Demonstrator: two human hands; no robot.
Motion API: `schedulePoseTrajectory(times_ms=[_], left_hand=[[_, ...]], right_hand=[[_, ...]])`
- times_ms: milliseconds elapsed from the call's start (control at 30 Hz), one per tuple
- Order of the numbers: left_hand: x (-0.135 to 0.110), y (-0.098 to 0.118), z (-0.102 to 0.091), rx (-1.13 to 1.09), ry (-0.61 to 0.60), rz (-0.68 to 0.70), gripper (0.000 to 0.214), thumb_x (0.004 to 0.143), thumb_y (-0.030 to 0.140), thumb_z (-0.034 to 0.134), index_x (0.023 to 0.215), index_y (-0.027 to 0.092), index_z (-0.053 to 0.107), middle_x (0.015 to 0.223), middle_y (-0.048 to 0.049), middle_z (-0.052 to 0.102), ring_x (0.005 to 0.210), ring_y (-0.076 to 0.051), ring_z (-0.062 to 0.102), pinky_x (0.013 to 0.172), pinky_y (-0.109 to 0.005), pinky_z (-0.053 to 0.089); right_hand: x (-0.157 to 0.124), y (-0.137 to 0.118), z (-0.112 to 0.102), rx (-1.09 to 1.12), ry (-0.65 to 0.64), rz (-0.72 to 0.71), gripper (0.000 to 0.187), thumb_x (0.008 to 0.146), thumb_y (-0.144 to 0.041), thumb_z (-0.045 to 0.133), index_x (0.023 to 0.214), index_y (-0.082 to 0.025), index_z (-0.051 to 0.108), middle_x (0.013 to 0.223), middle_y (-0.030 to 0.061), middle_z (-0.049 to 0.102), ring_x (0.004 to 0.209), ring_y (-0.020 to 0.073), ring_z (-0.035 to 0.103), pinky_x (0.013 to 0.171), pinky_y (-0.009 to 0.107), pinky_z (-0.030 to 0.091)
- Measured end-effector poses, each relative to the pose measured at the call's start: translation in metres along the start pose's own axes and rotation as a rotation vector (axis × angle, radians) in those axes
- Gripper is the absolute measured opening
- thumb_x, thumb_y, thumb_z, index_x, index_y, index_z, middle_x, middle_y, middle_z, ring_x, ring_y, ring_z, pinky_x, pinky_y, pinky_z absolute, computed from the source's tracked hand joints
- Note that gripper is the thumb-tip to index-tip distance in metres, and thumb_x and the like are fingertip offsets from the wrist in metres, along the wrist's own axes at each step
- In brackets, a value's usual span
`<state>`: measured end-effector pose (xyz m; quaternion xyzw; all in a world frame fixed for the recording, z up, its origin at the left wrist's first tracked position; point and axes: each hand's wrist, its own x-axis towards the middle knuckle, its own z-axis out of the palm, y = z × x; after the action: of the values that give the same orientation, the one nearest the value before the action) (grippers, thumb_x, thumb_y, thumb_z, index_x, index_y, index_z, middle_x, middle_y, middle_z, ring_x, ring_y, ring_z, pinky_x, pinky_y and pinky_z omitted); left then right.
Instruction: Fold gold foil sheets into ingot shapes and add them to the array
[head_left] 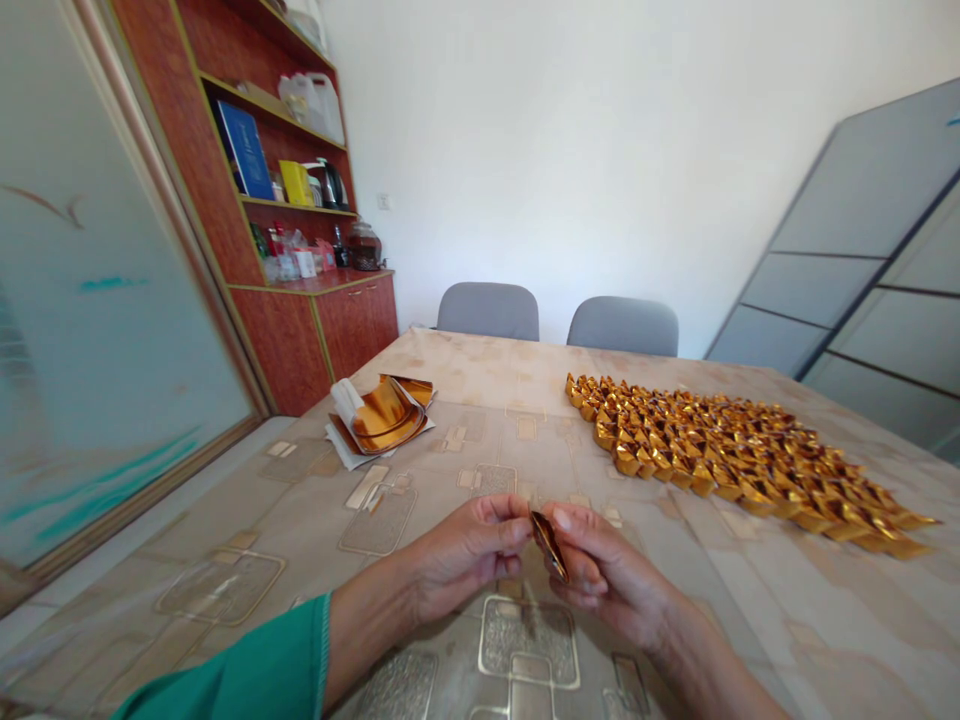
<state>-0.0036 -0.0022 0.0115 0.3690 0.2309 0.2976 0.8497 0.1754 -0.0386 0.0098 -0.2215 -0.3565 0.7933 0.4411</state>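
Observation:
Between my hands, above the near part of the table, is a small folded piece of gold foil paper point(550, 546), narrow and pointed at its ends. My right hand point(607, 560) pinches it between thumb and fingers. The fingers of my left hand point(472, 550) are closed at its upper left end, the thumb meeting the foil edge. A stack of gold foil paper sheets point(390, 412), curled and with white backing, lies on the table to the left. Many folded gold foil pieces point(712, 450), shaped like ingots, stand in close rows on the right.
A patterned cloth covers the table point(300, 550). Two grey chairs point(487, 310) stand at its far edge by the white wall. At the left rear is a wooden shelf unit point(292, 330) with bottles and boxes, beside a frosted glass door point(112, 300).

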Motion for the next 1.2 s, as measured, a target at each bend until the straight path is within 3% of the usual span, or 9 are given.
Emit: schedulePoseTrajectory(times_ms=[133, 400, 533, 900, 1033, 1200], left_hand=[[-0.004, 0.001, 0.008, -0.072, -0.009, 0.007, 0.033, 0.061, 0.030, 0.091, 0.080, 0.015, 0.069, 0.066, 0.0039, 0.052, 0.064, -0.008, 0.044, 0.062, -0.019, 0.036], [-0.002, -0.003, 0.011, -0.394, -0.015, -0.033, 0.023, 0.065, 0.008, 0.085, 0.078, 0.009, 0.066, 0.066, 0.0034, 0.051, 0.051, -0.001, 0.038, 0.047, -0.011, 0.030], [-0.002, -0.006, 0.009, -0.499, -0.037, -0.053, 0.020, 0.066, 0.005, 0.083, 0.075, 0.010, 0.065, 0.063, 0.0036, 0.051, 0.049, -0.001, 0.041, 0.045, -0.009, 0.032], [-0.002, -0.008, 0.008, -0.567, -0.040, -0.028, 0.023, 0.072, 0.000, 0.071, 0.090, 0.012, 0.065, 0.064, 0.0041, 0.052, 0.045, -0.001, 0.038, 0.043, -0.010, 0.031], [0.001, -0.008, 0.010, -0.485, -0.010, 0.030, 0.015, 0.074, 0.002, 0.069, 0.084, 0.012, 0.064, 0.059, 0.0050, 0.048, 0.046, -0.003, 0.040, 0.045, -0.013, 0.033], [0.002, -0.005, 0.011, -0.343, 0.059, 0.089, 0.013, 0.073, 0.006, 0.072, 0.080, 0.010, 0.063, 0.061, 0.0033, 0.051, 0.048, -0.002, 0.042, 0.046, -0.013, 0.033]], right_hand=[[0.000, -0.002, 0.001, 0.051, 0.030, 0.014, 0.025, 0.079, -0.035, 0.080, 0.077, -0.016, 0.064, 0.037, -0.0133, 0.036, 0.034, 0.0025, 0.016, 0.034, 0.014, 0.019], [0.002, -0.003, 0.004, 0.085, 0.100, -0.071, 0.033, 0.077, -0.033, 0.081, 0.064, -0.016, 0.056, 0.039, -0.0129, 0.032, 0.038, 0.0031, 0.014, 0.034, 0.014, 0.020], [0.003, -0.001, 0.003, 0.096, 0.089, -0.025, 0.027, 0.078, -0.032, 0.081, 0.072, -0.016, 0.059, 0.041, -0.0125, 0.035, 0.039, 0.0033, 0.017, 0.036, 0.014, 0.021], [0.006, 0.003, 0.003, 0.034, 0.117, -0.060, 0.027, 0.077, -0.034, 0.082, 0.081, -0.015, 0.063, 0.046, -0.0114, 0.034, 0.044, 0.0044, 0.021, 0.042, 0.015, 0.024], [0.007, 0.004, 0.003, 0.005, 0.146, -0.094, 0.026, 0.081, -0.034, 0.078, 0.075, -0.015, 0.061, 0.048, -0.0098, 0.035, 0.046, 0.0055, 0.022, 0.045, 0.017, 0.025], [0.006, 0.001, -0.001, -0.096, 0.115, -0.060, 0.026, 0.082, -0.039, 0.075, 0.085, -0.016, 0.064, 0.046, -0.0099, 0.039, 0.043, 0.0056, 0.020, 0.043, 0.019, 0.022]])
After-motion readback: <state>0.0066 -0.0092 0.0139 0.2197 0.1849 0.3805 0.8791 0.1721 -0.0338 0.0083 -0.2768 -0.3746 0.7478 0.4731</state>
